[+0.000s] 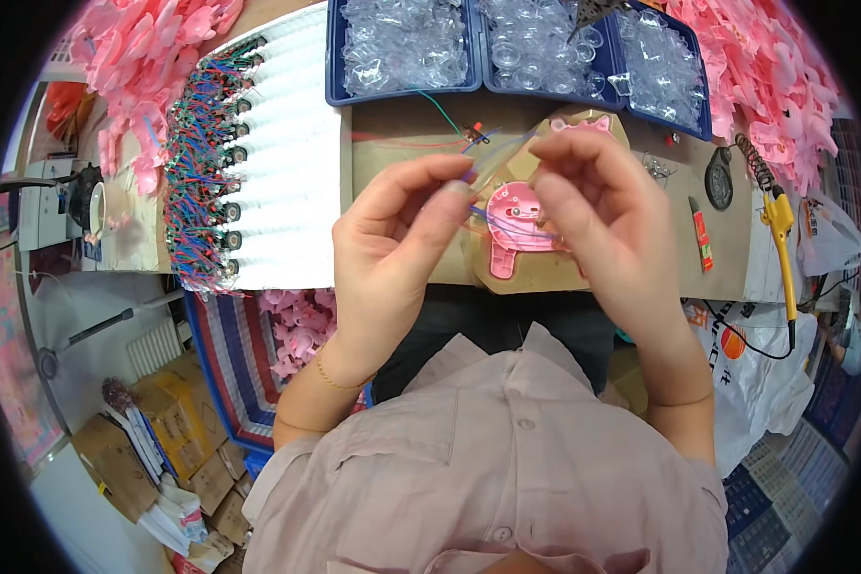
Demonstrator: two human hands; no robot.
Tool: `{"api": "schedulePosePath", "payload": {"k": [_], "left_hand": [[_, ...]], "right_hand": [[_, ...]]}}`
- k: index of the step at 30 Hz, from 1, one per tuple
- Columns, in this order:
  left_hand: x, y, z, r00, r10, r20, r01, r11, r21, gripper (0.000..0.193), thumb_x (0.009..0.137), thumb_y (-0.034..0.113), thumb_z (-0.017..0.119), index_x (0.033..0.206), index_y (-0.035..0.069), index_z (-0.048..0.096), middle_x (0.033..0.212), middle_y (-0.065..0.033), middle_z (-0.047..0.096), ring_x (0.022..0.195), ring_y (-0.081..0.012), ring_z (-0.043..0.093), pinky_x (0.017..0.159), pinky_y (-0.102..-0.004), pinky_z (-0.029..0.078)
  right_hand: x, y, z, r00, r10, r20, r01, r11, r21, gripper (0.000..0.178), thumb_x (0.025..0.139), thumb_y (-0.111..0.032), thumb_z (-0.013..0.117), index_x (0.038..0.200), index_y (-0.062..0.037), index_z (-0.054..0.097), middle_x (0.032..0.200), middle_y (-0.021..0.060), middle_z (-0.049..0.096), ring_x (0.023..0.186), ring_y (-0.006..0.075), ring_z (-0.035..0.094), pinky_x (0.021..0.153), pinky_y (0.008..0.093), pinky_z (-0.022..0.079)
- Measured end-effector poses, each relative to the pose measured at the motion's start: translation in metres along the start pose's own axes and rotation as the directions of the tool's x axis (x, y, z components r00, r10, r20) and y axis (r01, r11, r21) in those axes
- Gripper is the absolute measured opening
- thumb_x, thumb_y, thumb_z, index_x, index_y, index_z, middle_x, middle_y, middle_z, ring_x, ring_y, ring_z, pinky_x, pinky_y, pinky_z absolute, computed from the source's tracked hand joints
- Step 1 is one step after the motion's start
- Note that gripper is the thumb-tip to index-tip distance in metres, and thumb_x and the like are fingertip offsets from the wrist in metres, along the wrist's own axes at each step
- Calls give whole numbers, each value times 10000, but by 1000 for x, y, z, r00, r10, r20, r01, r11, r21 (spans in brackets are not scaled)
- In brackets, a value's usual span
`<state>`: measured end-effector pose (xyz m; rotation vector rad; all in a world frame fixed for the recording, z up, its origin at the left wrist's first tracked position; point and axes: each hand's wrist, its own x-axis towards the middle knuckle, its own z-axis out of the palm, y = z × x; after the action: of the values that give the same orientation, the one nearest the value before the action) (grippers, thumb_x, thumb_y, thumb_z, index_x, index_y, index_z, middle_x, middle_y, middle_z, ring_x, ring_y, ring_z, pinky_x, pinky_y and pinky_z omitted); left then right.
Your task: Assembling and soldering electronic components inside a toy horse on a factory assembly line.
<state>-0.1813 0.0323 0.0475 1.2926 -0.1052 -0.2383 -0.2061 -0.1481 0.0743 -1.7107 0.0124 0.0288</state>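
Over the bench, my left hand (407, 215) is closed, thumb and fingertips pinching thin blue wires (507, 226). My right hand (607, 201) is curled opposite it, and whatever lies in its fingers is hidden and blurred. Faint wire streaks cross the gap between both hands. Below them a pink plastic shell (502, 256), shaped like an animal figure, lies hollow side up on a tan board (493, 278). The wires pass over the shell. Just beyond my left fingertips is a small red-and-black component (477, 132) with a green wire. A pink eared piece (595, 125) sits behind my right hand.
Blue bins (407, 93) of clear plastic parts line the back. At left, a white tray (297, 191) holds wire bundles with round black parts. A red cutter knife (702, 237) and a yellow soldering iron (781, 230) lie right. Pink parts (148, 77) pile at both sides.
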Motion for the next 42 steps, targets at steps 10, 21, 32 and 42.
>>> {"api": "schedulePosePath", "payload": {"k": [10,21,32,42], "left_hand": [[-4,-12,-1,998,-17,53,22,995,-100,259,933,76,573,1177,-9,589,1114,-100,640,966,-106,604,808,-233,499],[-7,-7,-5,985,-168,33,167,910,-380,312,940,90,560,1245,23,551,1210,-102,605,1060,-113,589,809,-214,514],[-16,-8,-6,978,113,174,-137,982,128,450,936,28,544,1358,-5,392,1143,-161,636,1106,-172,587,916,-272,467],[-5,-6,-5,988,-130,81,131,991,-6,202,915,10,536,1100,-45,593,996,-75,632,938,-121,592,788,-232,478]], "right_hand": [[23,10,1,997,36,-72,-27,993,119,162,900,-83,612,1030,13,605,885,4,596,766,33,545,639,185,432],[-3,-3,-4,841,-538,59,442,621,-647,332,729,71,679,1040,-37,641,1011,129,582,872,241,600,733,336,498],[17,-15,7,953,278,121,-302,909,287,123,875,-90,644,911,27,646,714,39,631,549,31,527,487,165,402],[16,2,6,861,-482,161,507,789,-348,85,813,-60,676,869,2,663,766,52,653,671,116,604,567,237,459]]}}
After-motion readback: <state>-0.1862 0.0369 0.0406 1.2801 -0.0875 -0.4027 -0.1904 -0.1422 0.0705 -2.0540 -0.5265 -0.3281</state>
